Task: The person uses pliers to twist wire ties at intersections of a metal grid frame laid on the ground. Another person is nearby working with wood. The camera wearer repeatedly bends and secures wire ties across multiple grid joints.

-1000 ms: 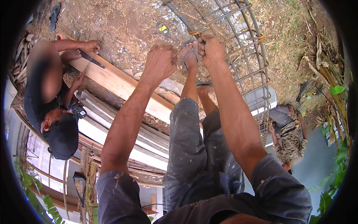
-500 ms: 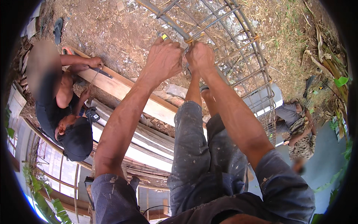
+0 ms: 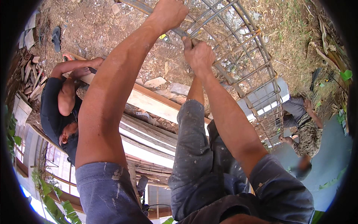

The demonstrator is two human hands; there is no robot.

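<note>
Both hands at the near-left side of a steel cage.
The cage (image 3: 236,49) stretches rightward from the right hand (image 3: 200,55), whose thumb meets its long bar (image 3: 140,6); the left hand (image 3: 170,14) overlaps that bar farther up. Fingers curl on both; I cannot tell what either grips.

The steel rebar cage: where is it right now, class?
In the head view, the steel rebar cage runs from top centre down the right side toward the co-worker in patterned clothing, with the person's right hand at its left edge.
</note>
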